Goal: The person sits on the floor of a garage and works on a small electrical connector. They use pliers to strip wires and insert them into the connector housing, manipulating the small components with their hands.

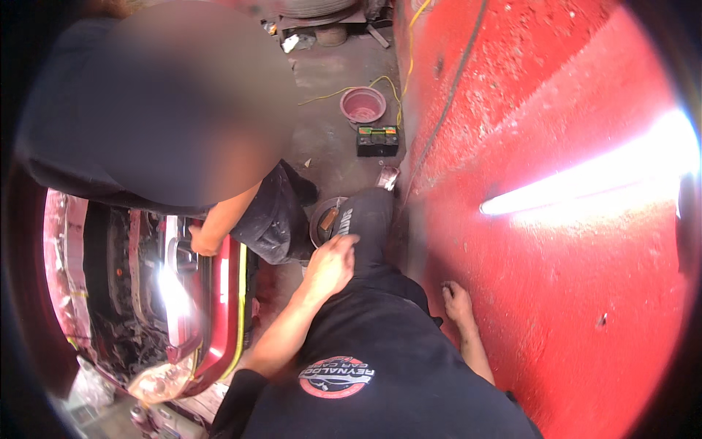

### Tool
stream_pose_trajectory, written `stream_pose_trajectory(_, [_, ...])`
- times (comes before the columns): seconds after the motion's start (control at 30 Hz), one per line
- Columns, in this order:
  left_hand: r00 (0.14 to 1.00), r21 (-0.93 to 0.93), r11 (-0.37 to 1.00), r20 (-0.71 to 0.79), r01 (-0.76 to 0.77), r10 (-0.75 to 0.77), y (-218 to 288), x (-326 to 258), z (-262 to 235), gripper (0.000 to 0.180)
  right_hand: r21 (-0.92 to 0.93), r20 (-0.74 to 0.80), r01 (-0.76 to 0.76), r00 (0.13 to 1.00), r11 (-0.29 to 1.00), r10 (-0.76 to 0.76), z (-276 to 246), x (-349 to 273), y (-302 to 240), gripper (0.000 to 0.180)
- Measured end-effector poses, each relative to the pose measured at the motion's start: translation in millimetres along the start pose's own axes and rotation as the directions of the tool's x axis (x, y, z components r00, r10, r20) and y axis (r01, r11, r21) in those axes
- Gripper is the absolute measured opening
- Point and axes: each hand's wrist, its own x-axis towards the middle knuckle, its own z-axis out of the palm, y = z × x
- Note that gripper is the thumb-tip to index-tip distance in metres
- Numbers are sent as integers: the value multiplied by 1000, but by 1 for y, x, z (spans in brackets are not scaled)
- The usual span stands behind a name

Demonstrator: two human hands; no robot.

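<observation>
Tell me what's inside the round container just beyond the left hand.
A brown, block-like piece shows inside the round container. The person's dark trouser leg covers its right side, so anything there can't be seen.

A pink basin (pixel 363 111) sat on the grey floor (pixel 322 69) just beside a black car battery (pixel 377 145). A yellow cord (pixel 411 44) trailed near both, a tire (pixel 314 7) lay beyond, and a tube light (pixel 585 177) glowed.
</observation>
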Motion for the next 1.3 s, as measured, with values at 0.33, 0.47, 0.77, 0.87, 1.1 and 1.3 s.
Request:
stream_pose_trajectory(0.33, [987,-95,983,11,-156,158,33,143,11,22,178,44,-108,994,978,102,2,4,12,25])
stream_pose_trajectory(0.47, [996,-203,975,-36,-85,79,-13,221,16,21,270,90,-111,992,956,90,12,14,43,26])
stream_pose_trajectory(0.77, [884,-14,886,76,463,-461,-304,362,56,24,479,146,-338,941,810,306,43,91,41,22])
stream_pose_trajectory(0.87, [834,230,829,104,510,-542,-388,350,73,30,407,175,-427,904,807,390,42,148,-3,22])
stream_pose_trajectory(1.1, [437,583,720,573,376,-693,-531,335,63,22,253,246,-573,817,779,521,55,301,-101,24])
stream_pose_trajectory(1.3, [621,351,690,301,633,-724,-531,446,-10,25,220,250,-508,854,833,456,41,399,-149,27])
